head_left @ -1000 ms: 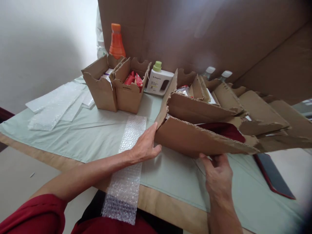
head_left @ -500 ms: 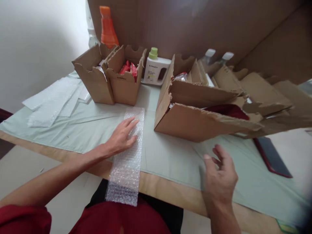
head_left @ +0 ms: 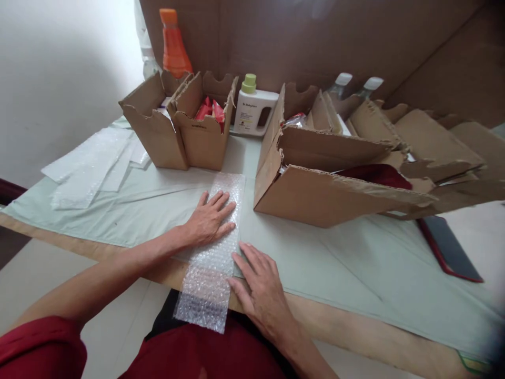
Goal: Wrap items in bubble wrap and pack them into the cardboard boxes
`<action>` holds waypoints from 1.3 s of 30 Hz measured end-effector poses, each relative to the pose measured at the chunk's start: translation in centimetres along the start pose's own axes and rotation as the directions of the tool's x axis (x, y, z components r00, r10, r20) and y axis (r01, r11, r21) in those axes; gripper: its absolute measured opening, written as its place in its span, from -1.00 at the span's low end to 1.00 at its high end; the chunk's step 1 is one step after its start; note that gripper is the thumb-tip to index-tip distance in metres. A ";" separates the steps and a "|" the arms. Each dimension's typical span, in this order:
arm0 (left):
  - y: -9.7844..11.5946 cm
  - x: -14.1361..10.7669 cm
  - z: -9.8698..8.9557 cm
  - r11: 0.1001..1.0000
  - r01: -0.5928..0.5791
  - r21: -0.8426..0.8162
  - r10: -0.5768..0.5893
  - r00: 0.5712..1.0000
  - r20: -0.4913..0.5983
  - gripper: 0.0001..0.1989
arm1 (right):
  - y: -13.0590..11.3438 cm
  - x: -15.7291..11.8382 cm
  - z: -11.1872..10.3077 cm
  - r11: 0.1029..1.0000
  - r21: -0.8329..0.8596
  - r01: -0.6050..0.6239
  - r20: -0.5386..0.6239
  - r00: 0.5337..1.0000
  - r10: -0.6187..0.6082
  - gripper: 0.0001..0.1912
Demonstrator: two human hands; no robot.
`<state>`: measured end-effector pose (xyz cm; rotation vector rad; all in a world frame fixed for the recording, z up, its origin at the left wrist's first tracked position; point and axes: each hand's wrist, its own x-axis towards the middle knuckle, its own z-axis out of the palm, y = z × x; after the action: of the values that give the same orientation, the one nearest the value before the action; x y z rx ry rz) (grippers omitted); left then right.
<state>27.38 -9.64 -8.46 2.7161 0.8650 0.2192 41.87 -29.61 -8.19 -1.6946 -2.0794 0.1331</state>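
Resting our splayed left hand on mid-frame wrap, right hand half-open beside it, both gripping nothing; overhang could drag it off.

A green-capped bottle is set near the table's back edge, a dark slab (perhaps a tablet) by the right edge.

Head camera, worn above the near edge of the table, looked forward and down, with the left hand and right hand at close range, the wearer's red garment nearest, the brown cardboard panel far, and the white wall far left.
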 end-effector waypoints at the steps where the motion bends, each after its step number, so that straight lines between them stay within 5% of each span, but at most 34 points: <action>1: -0.2 0.3 -0.1 1.000 0.006 -0.005 -0.006 1.000 -0.003 -0.46 | 0.1 0.0 -0.2 1.000 -0.007 -0.001 -0.020 1.000 0.001 -0.62; 5: -1.2 2.5 -0.2 0.999 0.011 -0.036 -0.012 1.000 -0.025 -0.47 | 0.8 2.3 -0.5 1.000 -0.015 -0.002 -0.010 1.000 0.002 -0.58; 10: -2.4 4.4 0.9 0.997 -0.031 -0.074 0.029 0.999 -0.027 -0.50 | 0.2 4.8 1.5 0.998 -0.067 0.004 0.167 0.986 0.008 -0.49; 18: -2.6 4.1 1.1 0.999 -0.029 -0.032 0.028 0.999 -0.023 -0.48 | -4.9 -5.1 0.8 0.922 0.176 0.345 0.149 0.917 -0.371 -0.65; 22: -2.7 4.1 0.7 0.999 -0.008 -0.034 0.007 0.999 -0.049 -0.43 | -3.0 -5.6 -0.7 0.958 0.088 0.275 0.026 0.960 -0.278 -0.52; 27: -1.8 0.2 -1.8 0.976 0.032 -0.216 -0.067 0.986 -0.153 -0.47 | -1.2 -3.2 -0.5 0.970 -0.030 0.242 0.144 0.961 -0.236 -0.37; 31: -1.0 -5.9 -4.1 0.872 0.088 -0.481 -0.154 0.983 -0.100 -0.61 | -1.9 -1.7 0.3 0.945 0.116 0.305 0.029 0.950 -0.310 -0.66; 33: -1.1 -8.7 -4.9 0.752 0.148 -0.642 -0.205 0.979 -0.014 -0.63 | -2.0 -0.7 0.4 0.939 0.247 0.238 -0.082 0.971 -0.224 -0.75; 36: -1.6 -11.3 -5.4 0.538 0.148 -0.830 -0.215 0.976 0.034 -0.49 | -1.5 1.5 -0.1 0.874 0.486 -0.013 -0.109 0.991 0.075 -0.79; 39: -1.5 -11.7 -5.2 0.544 0.191 -0.817 -0.270 0.962 0.044 -0.41 | -0.5 4.0 -0.2 0.791 0.564 -0.236 -0.012 0.956 0.294 -0.74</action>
<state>15.89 -14.17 -4.69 1.6981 0.8459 0.5357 40.89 -25.98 -6.70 -1.5596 -1.5054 0.6672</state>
